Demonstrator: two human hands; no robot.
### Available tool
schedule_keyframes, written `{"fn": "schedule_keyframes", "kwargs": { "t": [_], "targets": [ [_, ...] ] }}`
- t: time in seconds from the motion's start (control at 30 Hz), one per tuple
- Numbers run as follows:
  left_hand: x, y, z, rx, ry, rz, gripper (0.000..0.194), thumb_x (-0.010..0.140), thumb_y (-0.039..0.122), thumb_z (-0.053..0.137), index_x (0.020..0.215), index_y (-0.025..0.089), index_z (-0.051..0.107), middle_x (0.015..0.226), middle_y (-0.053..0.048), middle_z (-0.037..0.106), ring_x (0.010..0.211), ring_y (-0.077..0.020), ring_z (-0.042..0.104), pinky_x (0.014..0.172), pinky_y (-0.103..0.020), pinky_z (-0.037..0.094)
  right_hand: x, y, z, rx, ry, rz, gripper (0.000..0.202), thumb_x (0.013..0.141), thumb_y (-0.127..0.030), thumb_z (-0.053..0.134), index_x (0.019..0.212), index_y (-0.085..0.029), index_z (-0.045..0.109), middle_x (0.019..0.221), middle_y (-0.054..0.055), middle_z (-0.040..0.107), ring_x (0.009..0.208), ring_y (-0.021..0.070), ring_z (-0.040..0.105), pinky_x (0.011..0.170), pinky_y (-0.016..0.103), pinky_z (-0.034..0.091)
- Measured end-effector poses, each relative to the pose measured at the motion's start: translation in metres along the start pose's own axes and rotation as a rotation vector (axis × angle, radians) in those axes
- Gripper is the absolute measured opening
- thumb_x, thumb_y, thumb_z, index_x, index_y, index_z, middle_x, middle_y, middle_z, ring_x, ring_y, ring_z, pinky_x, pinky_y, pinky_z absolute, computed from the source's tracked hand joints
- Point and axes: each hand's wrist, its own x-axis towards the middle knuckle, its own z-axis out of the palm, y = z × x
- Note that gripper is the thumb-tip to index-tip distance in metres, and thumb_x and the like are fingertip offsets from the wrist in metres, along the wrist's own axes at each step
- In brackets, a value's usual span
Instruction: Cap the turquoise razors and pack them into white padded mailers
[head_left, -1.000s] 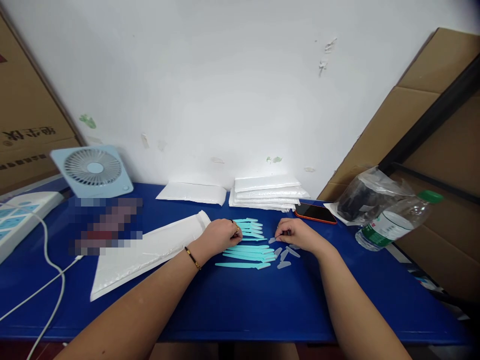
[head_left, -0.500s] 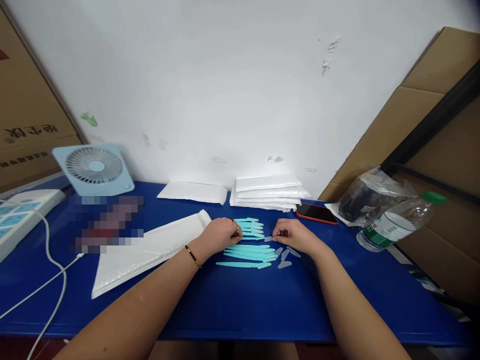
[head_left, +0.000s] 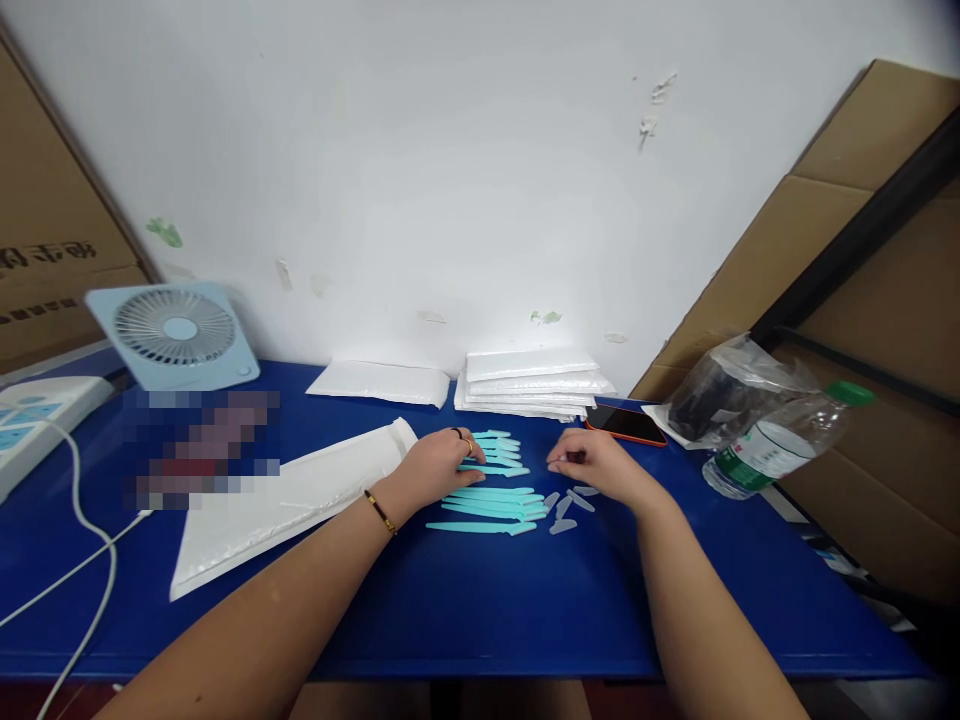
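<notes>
Several turquoise razors [head_left: 491, 497] lie side by side on the blue table, in an upper and a lower group. My left hand [head_left: 444, 462] rests over the handle ends of the upper group, its fingers apart and touching the razors. To the right of the razors, my right hand [head_left: 589, 462] hovers with its fingertips pinched together; whether something small is between them is too hidden to tell. Below that hand lie several small clear caps [head_left: 562, 526] in a loose scatter.
A white padded mailer [head_left: 285, 505] lies left of the razors. Behind are a stack of mailers [head_left: 529, 385], a single mailer [head_left: 379, 383] and a phone [head_left: 628, 424]. A bottle [head_left: 780, 450] stands tilted in view at right; a fan [head_left: 180, 328] stands left.
My right hand has come away from the razor tips, and the clear cap at its fingertips is gone from there. Another cap now lies among the loose ones. My left fingers have spread.
</notes>
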Motion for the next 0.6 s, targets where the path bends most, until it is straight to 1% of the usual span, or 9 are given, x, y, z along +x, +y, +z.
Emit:
{"fn": "schedule_keyframes", "kwargs": {
  "t": [0.03,0.1,0.17,0.23,0.33,0.4,0.47,0.53,0.6],
  "targets": [
    [-0.001,0.002,0.0,-0.031,-0.023,0.01,0.021,0.076,0.037,0.061,0.09,0.023,0.067,0.094,-0.002,0.064,0.084,-0.0164,0.058,0.069,-0.024,0.042,-0.006,0.004,-0.007,0.015,-0.032,0.053,0.016,0.074,-0.031,0.061,0.076,-0.018,0.069,0.075,0.003,0.064,0.063,0.0136,0.057,0.056,0.024,0.042],
    [-0.002,0.003,0.0,-0.074,-0.085,0.025,0.016,0.075,0.036,0.062,0.083,0.024,0.068,0.086,0.0,0.064,0.078,-0.0151,0.058,0.063,-0.023,0.04,-0.017,0.012,-0.016,0.023,-0.14,0.165,0.016,0.068,-0.032,0.066,0.074,-0.018,0.07,0.066,0.002,0.064,0.058,0.0134,0.056,0.051,0.022,0.04],
    [-0.003,0.003,0.002,-0.079,-0.115,0.03,0.012,0.076,0.033,0.06,0.08,0.024,0.068,0.081,0.0,0.065,0.075,-0.0146,0.058,0.061,-0.022,0.039,-0.023,0.017,-0.019,-0.004,-0.235,0.24,0.015,0.062,-0.031,0.07,0.071,-0.018,0.071,0.059,0.001,0.064,0.054,0.0132,0.055,0.048,0.022,0.038],
    [-0.003,0.002,0.003,-0.049,-0.099,0.033,0.014,0.08,0.03,0.056,0.078,0.024,0.068,0.079,0.0,0.066,0.075,-0.0146,0.059,0.063,-0.023,0.039,-0.023,0.019,-0.016,-0.038,-0.272,0.264,0.015,0.059,-0.031,0.072,0.069,-0.019,0.07,0.058,0.0,0.063,0.053,0.013,0.054,0.047,0.021,0.036],
    [-0.003,0.002,0.003,0.02,-0.079,0.043,0.016,0.082,0.027,0.052,0.077,0.023,0.067,0.078,0.0,0.066,0.074,-0.015,0.059,0.063,-0.024,0.038,-0.018,0.019,-0.01,-0.076,-0.229,0.253,0.014,0.061,-0.031,0.07,0.067,-0.018,0.068,0.061,0.0,0.063,0.055,0.0127,0.054,0.048,0.021,0.037],
    [-0.003,0.004,0.001,0.054,-0.077,0.049,0.015,0.081,0.025,0.052,0.077,0.022,0.065,0.078,-0.001,0.066,0.073,-0.0155,0.058,0.063,-0.025,0.037,-0.016,0.018,-0.007,-0.09,-0.164,0.229,0.015,0.063,-0.031,0.068,0.068,-0.017,0.065,0.063,0.0,0.062,0.056,0.0123,0.054,0.049,0.021,0.037],
    [-0.004,0.009,-0.003,0.073,-0.054,0.06,0.015,0.082,0.023,0.049,0.076,0.021,0.063,0.077,-0.001,0.065,0.074,-0.0161,0.058,0.067,-0.026,0.037,-0.014,0.016,-0.005,-0.067,-0.1,0.197,0.017,0.067,-0.033,0.065,0.071,-0.017,0.063,0.063,0.0,0.06,0.056,0.0118,0.053,0.049,0.021,0.037],
    [-0.005,0.014,-0.007,0.055,-0.019,0.043,0.017,0.085,0.023,0.044,0.079,0.02,0.059,0.077,-0.001,0.063,0.074,-0.0163,0.057,0.069,-0.027,0.038,-0.013,0.012,-0.003,-0.005,-0.058,0.171,0.019,0.073,-0.036,0.061,0.075,-0.017,0.062,0.062,0.0,0.058,0.056,0.0114,0.052,0.049,0.021,0.038],
    [-0.006,0.019,-0.011,-0.027,0.001,-0.014,0.019,0.089,0.025,0.036,0.084,0.019,0.054,0.077,-0.002,0.061,0.071,-0.0156,0.056,0.067,-0.027,0.039,-0.011,0.007,-0.001,0.06,-0.036,0.153,0.021,0.076,-0.038,0.058,0.079,-0.017,0.06,0.061,-0.001,0.057,0.054,0.0113,0.053,0.048,0.021,0.039]
  ]
}}
